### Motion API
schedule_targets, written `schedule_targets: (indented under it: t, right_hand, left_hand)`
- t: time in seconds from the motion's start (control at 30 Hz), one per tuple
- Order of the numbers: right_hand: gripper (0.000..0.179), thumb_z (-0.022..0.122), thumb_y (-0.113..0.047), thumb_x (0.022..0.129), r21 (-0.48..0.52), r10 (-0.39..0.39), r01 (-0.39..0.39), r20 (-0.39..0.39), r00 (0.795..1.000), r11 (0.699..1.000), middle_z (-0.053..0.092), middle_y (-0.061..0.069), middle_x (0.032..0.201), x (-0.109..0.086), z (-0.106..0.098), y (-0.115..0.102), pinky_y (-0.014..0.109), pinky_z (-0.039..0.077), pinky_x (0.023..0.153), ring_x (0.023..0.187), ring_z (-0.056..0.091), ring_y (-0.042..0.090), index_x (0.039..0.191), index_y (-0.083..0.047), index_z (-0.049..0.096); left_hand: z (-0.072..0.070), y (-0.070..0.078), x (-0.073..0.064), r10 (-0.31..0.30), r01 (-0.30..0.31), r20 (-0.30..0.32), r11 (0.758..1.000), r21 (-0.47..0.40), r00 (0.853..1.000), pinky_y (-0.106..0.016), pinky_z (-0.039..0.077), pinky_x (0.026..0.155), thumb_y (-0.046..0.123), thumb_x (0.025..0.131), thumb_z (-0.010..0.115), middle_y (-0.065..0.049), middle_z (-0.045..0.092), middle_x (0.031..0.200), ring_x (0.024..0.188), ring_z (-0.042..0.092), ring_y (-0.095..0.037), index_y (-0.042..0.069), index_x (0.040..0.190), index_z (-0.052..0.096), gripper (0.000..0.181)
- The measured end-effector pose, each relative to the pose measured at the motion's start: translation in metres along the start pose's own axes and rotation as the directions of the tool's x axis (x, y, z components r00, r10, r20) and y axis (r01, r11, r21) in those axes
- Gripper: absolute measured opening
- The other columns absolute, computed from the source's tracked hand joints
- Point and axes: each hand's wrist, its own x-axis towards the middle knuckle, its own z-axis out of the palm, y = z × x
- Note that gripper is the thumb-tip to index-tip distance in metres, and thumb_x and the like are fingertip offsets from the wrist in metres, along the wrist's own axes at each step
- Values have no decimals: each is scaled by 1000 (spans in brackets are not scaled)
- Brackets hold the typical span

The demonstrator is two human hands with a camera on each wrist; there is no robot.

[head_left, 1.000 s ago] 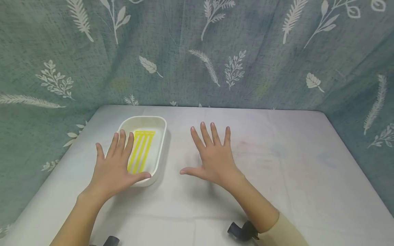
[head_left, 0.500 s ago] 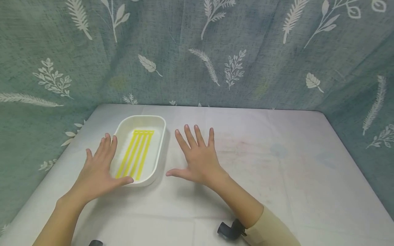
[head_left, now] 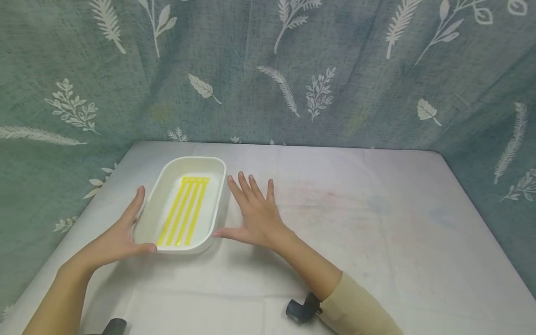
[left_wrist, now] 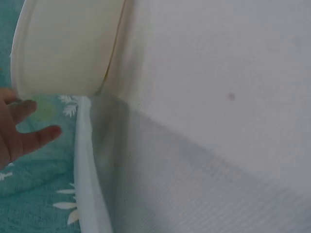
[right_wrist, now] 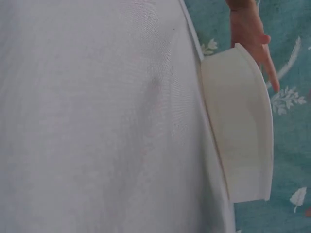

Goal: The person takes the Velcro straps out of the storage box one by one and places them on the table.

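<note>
White tray between two outspread hands

At the near side, a dark fitting (head_left: 115, 327) lies by the left forearm and a second dark piece (head_left: 302, 309) by the beige sleeve (head_left: 353, 307) of the right arm. Beyond them, the left hand (head_left: 113, 239) stands beside the tray's left wall, thumb pointing to its near left corner, fingers extended and holding nothing. The right hand (head_left: 259, 221) faces the right wall, its fingers straight and fanned apart, its thumb reaching the near right corner. Whether either hand makes contact cannot be told for certain.

The white tray (head_left: 213, 204), oblong with rounded corners, rests between them on the white-covered table (head_left: 377, 260), near the table's left edge and short of its far edge. Four yellow strips (head_left: 188, 213) run lengthwise along the tray's floor, joined across at the far end. Behind the table's far edge hangs a blue-green cloth (head_left: 251, 93) patterned with pale leaves.
</note>
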Motion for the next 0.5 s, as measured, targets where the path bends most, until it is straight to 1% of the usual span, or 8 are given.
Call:
schedule_targets:
  t: [0.03, 0.1, 0.13, 0.2, 0.27, 0.33, 0.4, 0.5]
  right_hand:
    - [112, 54, -78, 72, 19, 8, -8, 11, 1000, 1000, 10, 6, 159, 1, 2, 0, 65, 1, 112, 146, 12, 28, 153, -24, 1]
    - [112, 56, -78, 71, 72, 21, -23, 33, 999, 997, 8, 5, 159, 3, 4, -1, 64, -1, 112, 146, 12, 27, 153, -25, 0]
    - [113, 56, -78, 71, 91, 25, -29, 47, 999, 995, 8, 5, 159, 4, 6, -1, 64, -1, 112, 146, 12, 27, 153, -25, -1]
    - [113, 57, -77, 71, 138, 32, -42, 75, 997, 989, 7, 4, 159, 6, 9, -2, 63, -2, 113, 146, 12, 26, 152, -27, -3]
    - [112, 59, -76, 71, 184, 38, -56, 103, 994, 981, 7, 4, 159, 7, 11, -3, 62, -4, 113, 146, 12, 26, 152, -30, -4]
    - [112, 60, -75, 71, 217, 36, -64, 127, 991, 974, 7, 5, 159, 9, 13, -4, 63, -3, 113, 145, 13, 27, 152, -31, -5]
    - [112, 61, -73, 71, 252, 33, -70, 146, 989, 965, 8, 7, 159, 11, 15, -5, 64, -3, 112, 145, 14, 28, 152, -32, -4]
    - [111, 62, -72, 72, 302, 29, -79, 169, 985, 950, 9, 8, 159, 13, 17, -6, 65, -1, 112, 145, 16, 30, 152, -32, -3]
  left_hand:
    - [-2, -2, 0, 0, 0, 15, 1000, -10, 1000, -59, 26, 109, 24, 75, 80, 2, -22, 156, 140, -3, -51, 37, 146, -20, 123]
    - [-5, -6, 0, 8, -7, 40, 1000, -26, 999, -34, 41, 104, 21, 76, 79, 1, -19, 157, 141, 4, -47, 36, 146, -19, 122]
    - [-6, -9, 0, 11, -9, 49, 999, -32, 999, -22, 43, 98, 20, 76, 79, 2, -17, 158, 144, 8, -38, 36, 147, -19, 121]
    - [-9, -15, 1, 21, -16, 63, 997, -73, 998, -5, 38, 87, 20, 77, 78, 0, -12, 159, 145, 10, -12, 35, 148, -16, 119]
    - [-12, -21, 2, 33, -23, 75, 992, -123, 997, -7, 40, 86, 19, 78, 77, -3, -8, 160, 137, 15, 9, 34, 149, -14, 116]
    - [-15, -26, 4, 28, -14, 81, 985, -170, 996, -10, 44, 85, 17, 79, 76, -6, -3, 160, 125, 22, 20, 35, 150, -12, 114]
    - [-18, -32, 5, 26, -7, 90, 979, -205, 996, -13, 47, 84, 15, 80, 75, -10, 1, 160, 121, 26, 22, 33, 150, -10, 113]
    - [-22, -39, 8, 9, 13, 98, 975, -220, 995, -14, 47, 83, 14, 80, 75, -15, 7, 158, 118, 29, 22, 33, 151, -8, 110]
